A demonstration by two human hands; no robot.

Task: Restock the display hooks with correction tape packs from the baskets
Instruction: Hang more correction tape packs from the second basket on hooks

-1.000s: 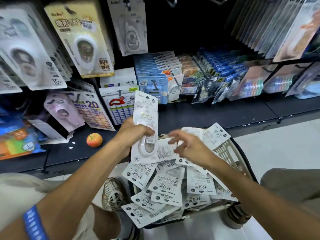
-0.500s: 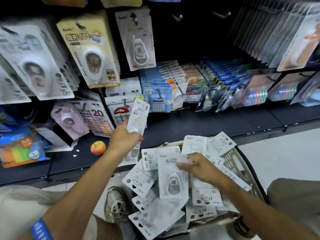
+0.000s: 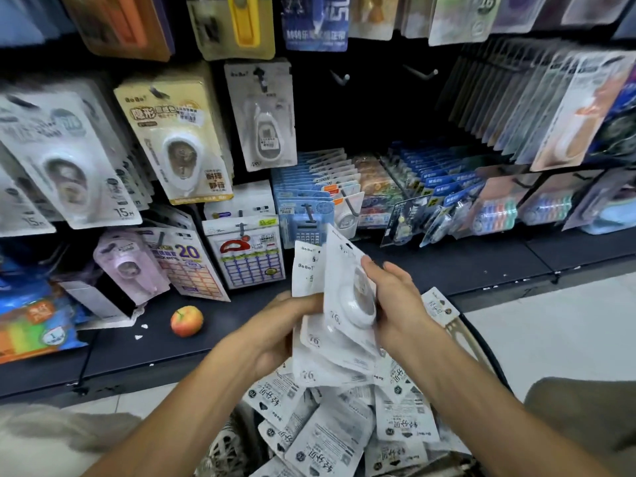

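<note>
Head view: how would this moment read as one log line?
left hand: holds pack stack | right hand: adds pack | basket: still stocked

"bobo" and "76" on the held packs (image 3: 339, 304), "20" on a hanging card (image 3: 187, 261), "15m" on another (image 3: 69, 160)

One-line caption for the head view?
Both hands hold a stack of correction tape packs above the basket.

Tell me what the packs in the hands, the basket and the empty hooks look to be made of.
Packs: matte white printed card with a clear plastic blister, glossy over the dispenser. Basket: likely moulded cream plastic, its wall pierced with slots. Empty hooks: probably metal wire, thin with a pale glint at the tips. Both hands grip the stack.
</note>
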